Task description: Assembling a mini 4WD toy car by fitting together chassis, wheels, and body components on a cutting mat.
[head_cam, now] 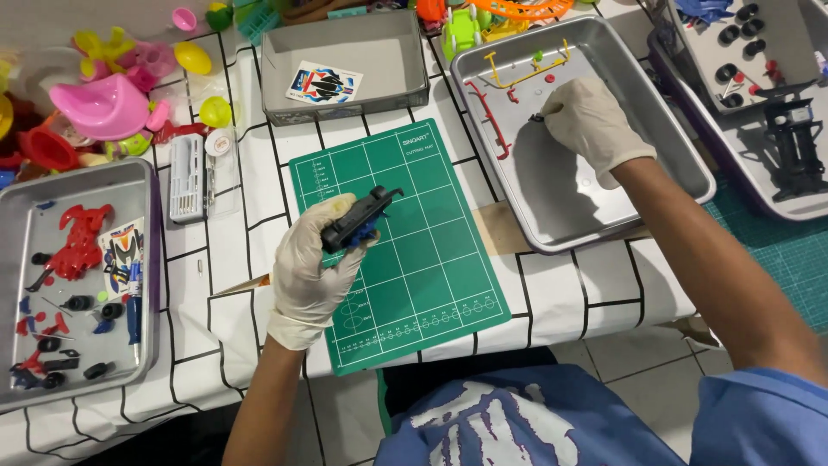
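Observation:
My left hand [312, 263], in a white glove, holds a black and blue toy car chassis [358, 220] above the green cutting mat [431, 285]. My gloved right hand [591, 121] reaches into the metal tray [561, 216] at the upper right, its fingertips pinching a small dark part [536, 117]. In that tray lie a red plastic strip [490, 121], a yellow part frame [526, 67] and a small red piece [549, 78].
A grey box [345, 60] with a sticker sheet stands behind the mat. A metal tray [78, 276] at the left holds red, blue and black parts. Colourful plastic toys [103, 103] crowd the far left. Another tray [776, 103] of black parts sits at the right. A clear case [194, 177] lies nearby.

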